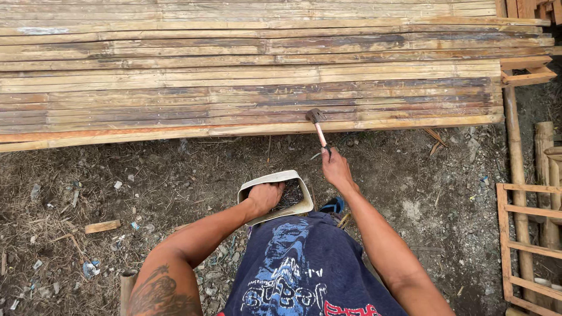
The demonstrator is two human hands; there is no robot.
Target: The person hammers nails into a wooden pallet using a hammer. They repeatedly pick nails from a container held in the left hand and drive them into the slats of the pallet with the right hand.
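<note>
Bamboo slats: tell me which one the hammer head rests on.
The hammer head rests on the nearest slat, the pale orange one at the panel's front edge.

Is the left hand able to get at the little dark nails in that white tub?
Probably yes. The left hand is already dipped into the open white tub, fingers down among the dark nails. No lid or anything else blocks it. The right hand is off to the side, gripping the hammer.

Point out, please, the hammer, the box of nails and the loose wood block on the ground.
hammer point(317, 115): head view, on its metal head, resting on the bamboo slats.
box of nails point(268, 180): head view, on its pale upper rim.
wood block point(102, 226): head view, on its middle.
</note>
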